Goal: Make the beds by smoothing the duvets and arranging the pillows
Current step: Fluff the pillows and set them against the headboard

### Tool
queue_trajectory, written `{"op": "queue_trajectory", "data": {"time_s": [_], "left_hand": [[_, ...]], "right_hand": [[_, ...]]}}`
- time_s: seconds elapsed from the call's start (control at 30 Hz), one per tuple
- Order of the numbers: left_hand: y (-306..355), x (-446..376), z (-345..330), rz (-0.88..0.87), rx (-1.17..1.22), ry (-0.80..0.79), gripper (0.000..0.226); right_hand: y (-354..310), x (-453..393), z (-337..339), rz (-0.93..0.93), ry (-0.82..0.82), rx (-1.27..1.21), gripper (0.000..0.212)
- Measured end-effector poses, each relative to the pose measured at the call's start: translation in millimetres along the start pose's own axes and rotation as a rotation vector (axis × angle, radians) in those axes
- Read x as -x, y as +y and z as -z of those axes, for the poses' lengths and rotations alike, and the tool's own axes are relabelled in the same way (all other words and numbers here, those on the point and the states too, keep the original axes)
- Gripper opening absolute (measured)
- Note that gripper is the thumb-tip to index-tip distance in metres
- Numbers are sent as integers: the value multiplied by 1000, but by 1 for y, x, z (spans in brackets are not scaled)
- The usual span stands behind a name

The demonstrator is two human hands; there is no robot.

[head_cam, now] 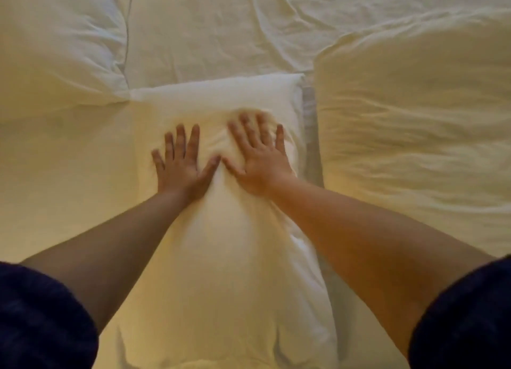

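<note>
While flat on pillow [221, 258], hands [179, 166].

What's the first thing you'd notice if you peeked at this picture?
Two bare hands, the left hand and the right hand, press flat with spread fingers on the white middle pillow. A puffy pillow lies on each side: the left pillow and the right pillow.

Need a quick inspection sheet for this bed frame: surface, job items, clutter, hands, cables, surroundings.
Surface: wrinkled cream bed sheet.
Job's things: centre pillow lying lengthwise; left pillow and right pillow flanking it.
Clutter: nothing seen.
Grips: left hand and right hand flat, fingers spread, pressing the centre pillow; no grip on anything.
Cables: nothing seen.
Surroundings: only bedding and dark sleeves in view.
</note>
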State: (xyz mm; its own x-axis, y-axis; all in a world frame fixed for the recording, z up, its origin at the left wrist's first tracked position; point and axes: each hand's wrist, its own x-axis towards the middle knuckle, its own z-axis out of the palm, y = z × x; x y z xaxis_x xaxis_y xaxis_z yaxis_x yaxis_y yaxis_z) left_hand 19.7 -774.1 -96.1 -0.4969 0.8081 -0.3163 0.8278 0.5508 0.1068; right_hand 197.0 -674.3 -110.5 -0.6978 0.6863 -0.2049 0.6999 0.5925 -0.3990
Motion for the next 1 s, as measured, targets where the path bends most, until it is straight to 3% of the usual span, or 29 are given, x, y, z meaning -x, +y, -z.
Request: {"op": "queue_trajectory", "data": {"time_s": [0.23, 0.4, 0.5, 0.63, 0.77, 0.9, 1.0], "left_hand": [[-29, -125, 19, 45, 86, -72, 82], [-74, -146, 7, 394, 476, -107, 88], [-75, -117, 3, 447, 578, -57, 84], [-52, -21, -23, 196, 418, 94, 83], [-26, 81, -52, -99, 195, 135, 82], [-55, 119, -69, -252, 124, 113, 90], [-91, 140, -83, -277, 110, 55, 87]], "right_hand": [[18, -125, 18, -108, -49, 62, 91], [43, -149, 14, -393, -28, -36, 96], [32, -136, 20, -404, 7, -44, 94], [15, -48, -5, -117, 81, -30, 89], [13, 62, -42, 2, 79, -85, 93], [21, 121, -65, 115, 40, -47, 111], [48, 139, -79, 129, -2, -75, 107]]}}
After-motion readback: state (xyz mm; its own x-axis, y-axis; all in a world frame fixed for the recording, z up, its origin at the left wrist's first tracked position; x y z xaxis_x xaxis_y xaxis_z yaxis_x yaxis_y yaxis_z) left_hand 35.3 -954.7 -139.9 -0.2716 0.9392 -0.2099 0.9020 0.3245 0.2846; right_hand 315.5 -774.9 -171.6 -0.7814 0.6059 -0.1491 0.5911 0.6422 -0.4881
